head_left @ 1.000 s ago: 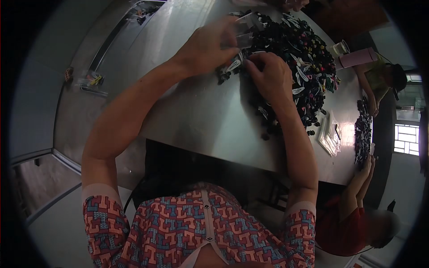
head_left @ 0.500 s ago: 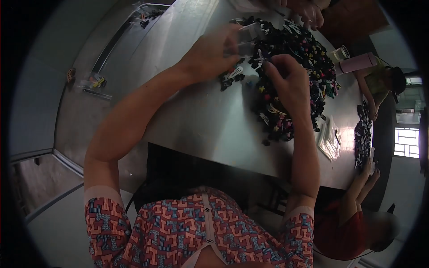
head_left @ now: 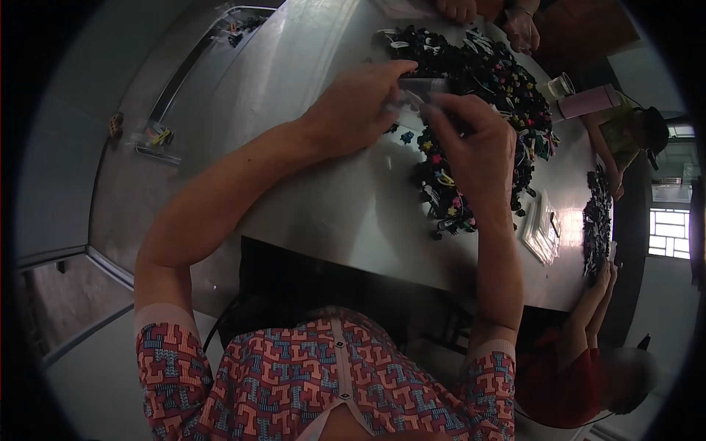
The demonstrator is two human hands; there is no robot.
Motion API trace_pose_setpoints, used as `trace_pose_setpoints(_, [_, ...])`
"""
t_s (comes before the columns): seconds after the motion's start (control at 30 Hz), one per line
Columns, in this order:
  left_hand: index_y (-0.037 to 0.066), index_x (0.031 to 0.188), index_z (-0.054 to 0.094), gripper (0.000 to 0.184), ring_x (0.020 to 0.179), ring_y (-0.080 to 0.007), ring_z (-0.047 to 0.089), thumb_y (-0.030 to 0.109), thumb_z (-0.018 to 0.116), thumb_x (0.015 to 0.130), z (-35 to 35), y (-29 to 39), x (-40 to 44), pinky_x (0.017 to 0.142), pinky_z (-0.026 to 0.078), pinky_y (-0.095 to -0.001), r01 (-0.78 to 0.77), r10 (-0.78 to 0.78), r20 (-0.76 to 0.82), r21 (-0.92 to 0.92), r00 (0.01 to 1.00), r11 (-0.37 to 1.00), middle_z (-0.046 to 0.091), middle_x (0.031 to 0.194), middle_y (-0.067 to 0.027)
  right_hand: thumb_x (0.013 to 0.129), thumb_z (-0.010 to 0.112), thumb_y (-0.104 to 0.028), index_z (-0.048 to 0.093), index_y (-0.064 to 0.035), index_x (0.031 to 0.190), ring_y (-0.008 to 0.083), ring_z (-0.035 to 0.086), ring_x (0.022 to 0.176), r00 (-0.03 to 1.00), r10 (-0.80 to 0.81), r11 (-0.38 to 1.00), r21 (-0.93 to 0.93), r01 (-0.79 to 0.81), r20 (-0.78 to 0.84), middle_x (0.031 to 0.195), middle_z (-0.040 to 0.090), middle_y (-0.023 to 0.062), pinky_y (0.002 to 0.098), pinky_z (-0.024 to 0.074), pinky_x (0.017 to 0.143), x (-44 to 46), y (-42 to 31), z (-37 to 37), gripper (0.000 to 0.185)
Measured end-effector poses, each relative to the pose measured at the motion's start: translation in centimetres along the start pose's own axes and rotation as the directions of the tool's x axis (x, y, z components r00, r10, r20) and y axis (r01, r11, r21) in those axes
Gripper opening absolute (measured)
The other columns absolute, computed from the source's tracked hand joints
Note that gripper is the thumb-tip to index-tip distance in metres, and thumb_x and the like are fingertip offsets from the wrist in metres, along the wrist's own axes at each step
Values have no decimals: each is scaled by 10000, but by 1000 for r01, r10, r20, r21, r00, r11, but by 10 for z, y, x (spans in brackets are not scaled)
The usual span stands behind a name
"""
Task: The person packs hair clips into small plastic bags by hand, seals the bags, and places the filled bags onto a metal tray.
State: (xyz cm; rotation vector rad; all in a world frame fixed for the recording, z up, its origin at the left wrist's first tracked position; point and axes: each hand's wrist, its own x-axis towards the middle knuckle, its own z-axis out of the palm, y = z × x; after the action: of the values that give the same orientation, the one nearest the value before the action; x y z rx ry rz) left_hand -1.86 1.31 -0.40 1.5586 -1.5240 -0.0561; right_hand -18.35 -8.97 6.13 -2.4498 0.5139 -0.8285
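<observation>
My left hand [head_left: 364,103] is closed on a small clear plastic bag [head_left: 421,90] above the metal table. Against the bag's near side, my right hand [head_left: 474,132] has its thumb and fingers pinched together. Whatever lies in that pinch is too small and blurred to name; a pale sliver shows by the fingertips. Below and beyond both hands spreads a large pile of small black hair clips [head_left: 507,81], dotted with yellow, red and white pieces. A few loose dark pieces [head_left: 406,137] lie on the table just under the bag.
Flat clear bags [head_left: 542,231] are stacked on the table to the right. A pink bottle [head_left: 588,103] and a glass cup [head_left: 560,87] stand beyond the pile. A metal-rimmed tray [head_left: 158,153] holds bagged pieces at left. Co-workers' hands [head_left: 522,31] are at the far edge, others at right.
My right hand has come up to the bag from over the pile. My left hand has shifted slightly down and left, with the bag now tilted between both hands.
</observation>
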Motion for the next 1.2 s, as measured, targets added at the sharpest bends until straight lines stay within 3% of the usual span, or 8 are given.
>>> trace_pose_setpoints(0.3, [84, 1418, 457, 674, 882, -267, 602, 42, 711, 796, 2, 2, -1, 851, 485, -381, 19, -19, 3, -42, 1000, 999, 593, 937, -90, 845, 742, -138, 741, -38, 985, 156, 618, 627, 1000, -24, 999, -34, 23, -20, 758, 658, 67, 271, 495, 600, -1, -4, 5, 172])
trace_pose_setpoints(0.37, [84, 1416, 459, 667, 876, -250, 612, 42, 713, 800, -1, 1, -1, 849, 492, -366, 63, -59, 45, -98, 997, 993, 593, 939, -89, 866, 726, -112, 733, -31, 1018, 95, 609, 656, 996, 44, 974, 225, -27, -75, 792, 691, 43, 234, 484, 616, -1, 0, 7, 172])
trace_pose_setpoints(0.6, [30, 1418, 447, 636, 953, -139, 618, 79, 721, 846, -17, -10, 9, 851, 496, -288, 243, -221, 101, -349, 970, 905, 632, 965, -33, 919, 696, -88, 716, -4, 1074, 35, 616, 805, 993, 107, 906, 417, -75, -53, 951, 726, 12, 205, 500, 695, 6, 24, 8, 178])
trace_pose_setpoints(0.7, [23, 1424, 440, 625, 959, -123, 614, 88, 713, 866, -25, -8, 11, 859, 491, -282, 312, -285, 127, -417, 950, 854, 639, 973, -18, 882, 703, -96, 730, -36, 1010, 105, 639, 697, 996, 79, 956, 280, -85, 34, 848, 710, 42, 254, 506, 646, 4, 29, 18, 144])
trace_pose_setpoints(0.8, [-4, 1409, 438, 627, 917, -135, 624, 88, 711, 852, -22, -11, 11, 808, 519, -282, 262, -253, 80, -437, 964, 861, 634, 969, -43, 831, 697, -115, 740, -92, 952, 285, 632, 851, 967, -216, 973, -56, 225, 134, 891, 666, 83, 372, 521, 751, 3, 38, 43, 131])
trace_pose_setpoints(0.87, [-32, 1391, 440, 633, 871, -151, 636, 84, 712, 831, -21, -13, 11, 754, 549, -286, 233, -232, 61, -474, 971, 849, 627, 963, -73, 831, 696, -129, 739, -95, 948, 286, 617, 892, 966, -190, 971, -114, 212, 173, 902, 661, 78, 383, 511, 782, 3, 42, 44, 129])
trace_pose_setpoints(1.03, [-32, 1360, 479, 589, 947, -157, 625, 83, 717, 833, -15, -27, 13, 832, 535, -298, 172, -185, 2, -377, 983, 910, 635, 997, -79, 821, 707, -165, 736, -107, 940, 287, 594, 941, 952, -128, 965, -187, 184, 277, 940, 647, 67, 393, 499, 813, 5, 43, 35, 136])
trace_pose_setpoints(1.2, [-30, 1334, 495, 557, 933, -158, 637, 84, 713, 835, -11, -28, 11, 801, 541, -298, 140, -161, -12, -435, 987, 890, 637, 994, -80, 808, 693, -163, 723, -121, 940, 293, 596, 937, 933, -221, 933, -217, 287, 283, 970, 646, 69, 398, 502, 813, 5, 39, 40, 142])
